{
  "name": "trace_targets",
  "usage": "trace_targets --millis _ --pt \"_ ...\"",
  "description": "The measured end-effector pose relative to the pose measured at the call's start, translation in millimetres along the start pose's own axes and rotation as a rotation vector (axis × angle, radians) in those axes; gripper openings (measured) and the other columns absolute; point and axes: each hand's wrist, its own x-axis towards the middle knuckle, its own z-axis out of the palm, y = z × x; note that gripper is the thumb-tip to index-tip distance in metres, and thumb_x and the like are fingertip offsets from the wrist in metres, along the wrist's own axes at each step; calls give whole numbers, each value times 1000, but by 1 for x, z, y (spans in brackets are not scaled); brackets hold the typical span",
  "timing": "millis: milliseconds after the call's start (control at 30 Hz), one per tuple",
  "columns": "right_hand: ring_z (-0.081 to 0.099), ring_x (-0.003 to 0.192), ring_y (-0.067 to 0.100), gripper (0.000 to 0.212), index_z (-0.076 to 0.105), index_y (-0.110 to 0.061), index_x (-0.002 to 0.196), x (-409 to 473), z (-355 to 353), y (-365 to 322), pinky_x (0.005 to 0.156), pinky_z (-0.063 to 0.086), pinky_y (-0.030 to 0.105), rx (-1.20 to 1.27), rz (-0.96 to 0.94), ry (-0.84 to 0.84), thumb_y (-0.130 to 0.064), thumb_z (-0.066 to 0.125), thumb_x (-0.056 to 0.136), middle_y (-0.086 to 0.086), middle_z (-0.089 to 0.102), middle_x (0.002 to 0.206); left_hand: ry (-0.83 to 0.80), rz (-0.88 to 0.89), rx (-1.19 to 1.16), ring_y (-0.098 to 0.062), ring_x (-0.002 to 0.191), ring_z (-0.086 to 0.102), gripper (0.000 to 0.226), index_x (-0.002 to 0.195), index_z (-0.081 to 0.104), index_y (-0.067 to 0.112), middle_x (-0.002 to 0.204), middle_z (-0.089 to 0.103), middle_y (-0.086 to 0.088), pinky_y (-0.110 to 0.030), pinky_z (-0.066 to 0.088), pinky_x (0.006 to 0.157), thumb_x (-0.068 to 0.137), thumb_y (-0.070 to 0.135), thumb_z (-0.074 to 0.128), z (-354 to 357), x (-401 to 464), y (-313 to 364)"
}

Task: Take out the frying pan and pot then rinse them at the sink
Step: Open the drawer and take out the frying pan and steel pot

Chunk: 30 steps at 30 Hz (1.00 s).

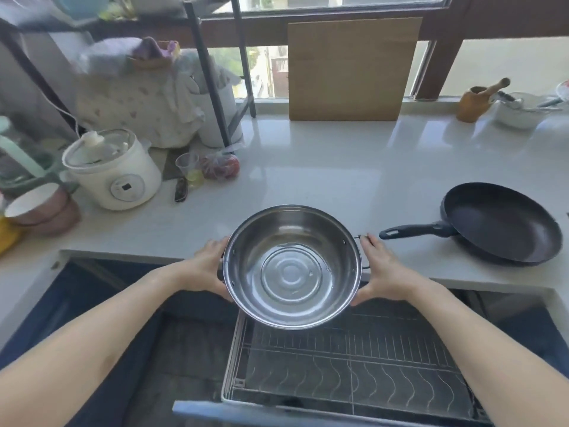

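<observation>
- Holding a stainless steel pot [292,266] between them, both hands grip it at its sides — the left hand [205,266] wraps the left handle, the right hand [380,271] clasps the right handle with the thumb under the rim.
- The pot hangs level above the front edge of the white countertop [338,167] and the pulled-out drawer with a wire dish rack [354,365]; its bowl is shiny and holds nothing.
- The black frying pan [500,223] lies on the countertop to the right of the pot — its handle points left, ending just beside the right hand's fingertips.
- At the left stands a white electric cooker [114,171] with a glass lid, near a clear plastic cup [187,167] and a bag of red produce [220,166].
- A wooden cutting board [351,69] leans upright against the window.
</observation>
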Motion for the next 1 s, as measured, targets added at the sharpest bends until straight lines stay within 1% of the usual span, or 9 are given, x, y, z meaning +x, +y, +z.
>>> trace_targets --millis 67,133,233,333,600,667,733,867,1000 --pt "-12 149 18 151 -9 -16 155 27 -6 -3 120 6 35 -9 34 6 -59 89 48 -3 -18 161 1 -15 24 -14 135 25 119 132 5 64 139 31 9 -44 29 115 47 61 89 -12 27 -15" --pt "-8 149 19 149 -7 -17 154 49 -13 -7 120 10 36 -17 35 16 -61 87 48 -6 -16 160 3 -24 35 -14 135 25 121 135 5 61 139 29 8 -44 28 115 47 61 88 -22 50 -24" --pt "2 148 23 145 -3 -15 154 77 -23 -12 119 16 37 -49 39 12 -58 89 50 -4 -7 159 1 -12 49 -9 129 22 124 144 7 48 135 28 11 -42 26 115 52 54 89 -32 83 -31" --pt "6 147 25 144 -2 -16 153 101 -32 -12 118 20 38 -67 60 16 -55 90 49 -2 -4 159 2 -11 68 -12 122 29 125 145 17 38 129 35 12 -42 32 110 43 61 86 -40 110 -37" --pt "1 149 23 144 -3 -19 154 128 -42 -7 119 18 40 -61 77 22 -54 90 50 -4 -10 161 -16 -28 54 -14 134 22 134 147 8 43 136 30 11 -45 27 115 40 64 86 -51 138 -45" --pt "-2 149 20 144 -6 -21 155 126 -42 -4 120 16 39 -58 51 32 -53 89 52 -7 -15 161 -8 -59 52 -18 140 19 139 151 4 40 143 27 5 -47 24 117 40 65 85 -51 138 -48" --pt "-3 149 17 141 -6 -24 156 117 -40 -2 120 16 38 -67 4 85 -52 89 55 -9 -16 161 30 -81 66 -21 145 12 142 155 0 31 152 18 1 -44 19 119 46 61 86 -51 135 -52" --pt "-3 146 4 131 0 -30 156 77 -26 6 120 13 32 -7 -96 257 -51 87 60 -16 -8 160 192 -74 12 -19 145 11 131 155 3 28 154 14 2 -36 16 119 59 44 90 -43 98 -48" --pt "-11 139 -12 121 -4 -39 151 7 6 21 116 2 19 67 -109 285 -55 81 66 -24 -7 155 330 -28 -144 -11 144 16 121 153 13 35 153 20 9 -34 18 118 54 69 72 -9 27 -27"
